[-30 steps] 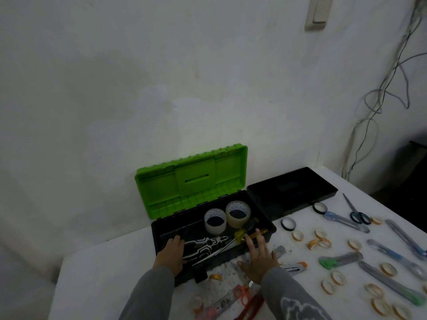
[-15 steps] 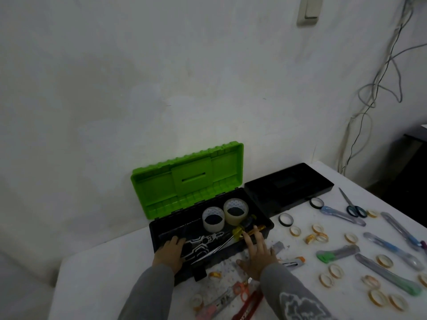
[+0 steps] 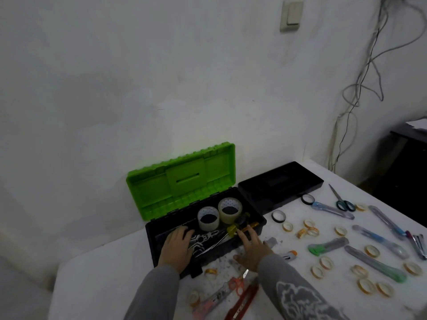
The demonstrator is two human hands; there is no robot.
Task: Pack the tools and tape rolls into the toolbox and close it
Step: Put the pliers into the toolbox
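A black toolbox (image 3: 258, 224) stands open against the wall with its green lid (image 3: 182, 179) raised. Inside are two clear tape rolls (image 3: 218, 214), a yellow-handled screwdriver (image 3: 240, 226) and black-and-white pliers (image 3: 203, 240). My left hand (image 3: 176, 247) rests palm down on the box's front left part, over the pliers. My right hand (image 3: 253, 249) lies flat at the box's front right rim, fingers spread, fingertips near the screwdriver. Neither hand holds anything. Small tape rolls (image 3: 324, 262) and utility knives (image 3: 328, 245) lie scattered on the white table (image 3: 97, 269) to the right.
A black tray (image 3: 280, 183) sits to the right of the toolbox. Scissors (image 3: 340, 199) and several long cutters (image 3: 374, 262) lie at the far right. Red and orange tools (image 3: 233, 294) lie near the front edge. Cables hang on the wall at right.
Both hands stay at the toolbox's front. The right hand's fingers have slid slightly further over the rim toward the screwdriver. The camera has shifted a little.
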